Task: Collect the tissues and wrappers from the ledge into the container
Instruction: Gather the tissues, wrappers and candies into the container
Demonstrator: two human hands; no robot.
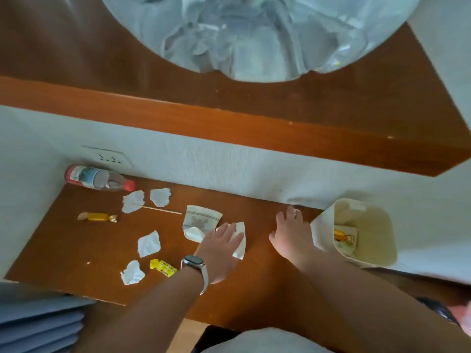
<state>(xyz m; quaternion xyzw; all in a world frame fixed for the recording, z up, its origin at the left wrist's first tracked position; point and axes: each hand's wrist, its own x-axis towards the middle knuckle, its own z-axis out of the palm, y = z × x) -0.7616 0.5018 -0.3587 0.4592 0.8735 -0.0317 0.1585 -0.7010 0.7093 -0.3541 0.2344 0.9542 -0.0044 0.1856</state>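
Observation:
On the brown ledge [76, 250] lie several crumpled white tissues [149, 243], a gold candy wrapper [98, 217], a yellow wrapper [163, 267] and a printed paper wrapper [200, 220]. My left hand [220, 250], with a watch on the wrist, lies flat with fingers spread over a white wrapper [240, 247]. My right hand [291, 233] hovers open and empty between that wrapper and the cream container [382, 256] at the ledge's right end. Inside the container lie a gold candy wrapper [344, 236] and some paper.
A plastic bottle with red cap [98, 178] lies by the wall near a socket [108, 157]. A thin wooden stick [160, 209] lies among the tissues. A wooden shelf [229, 123] overhangs above. Folded blue cloth [38, 319] sits at lower left.

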